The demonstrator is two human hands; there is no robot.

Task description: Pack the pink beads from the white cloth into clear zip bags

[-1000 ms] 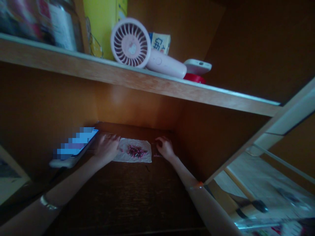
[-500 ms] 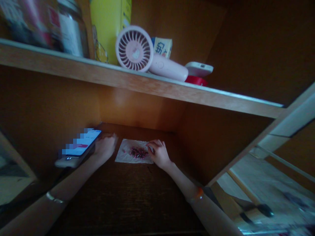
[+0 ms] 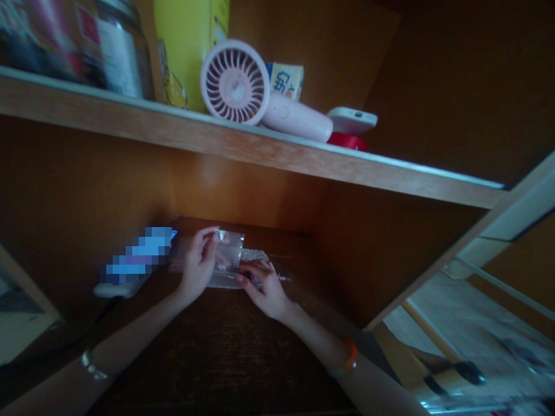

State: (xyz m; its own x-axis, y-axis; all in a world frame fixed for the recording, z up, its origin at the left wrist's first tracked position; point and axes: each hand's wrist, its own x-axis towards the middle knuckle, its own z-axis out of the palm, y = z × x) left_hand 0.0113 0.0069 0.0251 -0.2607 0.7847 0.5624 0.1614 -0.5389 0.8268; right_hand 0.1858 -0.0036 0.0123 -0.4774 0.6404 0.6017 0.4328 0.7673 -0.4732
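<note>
A small clear plastic bag (image 3: 232, 247) is held up above the desk. My left hand (image 3: 198, 264) pinches its upper left corner between thumb and fingers. At the bag's lower right corner, my right hand (image 3: 267, 290) has thumb and fingers drawn together on the edge. Beneath both hands lies a white tissue (image 3: 256, 254), mostly covered now. The small dark red beads on it are largely hidden by the bag and my right hand. Some small pinkish bits (image 3: 282, 278) show just right of my right fingers, too blurred to name.
A phone (image 3: 139, 254) leans on a pale stand (image 3: 113, 289) to the left, with a cable. Overhead, a shelf (image 3: 208, 132) carries a pink handheld fan (image 3: 236, 84), a jar (image 3: 119, 55), a yellow container (image 3: 186, 40) and a white device (image 3: 352, 118). Cabinet walls enclose the desk.
A clear plastic bag has come into my hands. My left hand has moved right, toward the tissue, and my right hand slightly left and nearer to me. The tissue is now partly covered.
</note>
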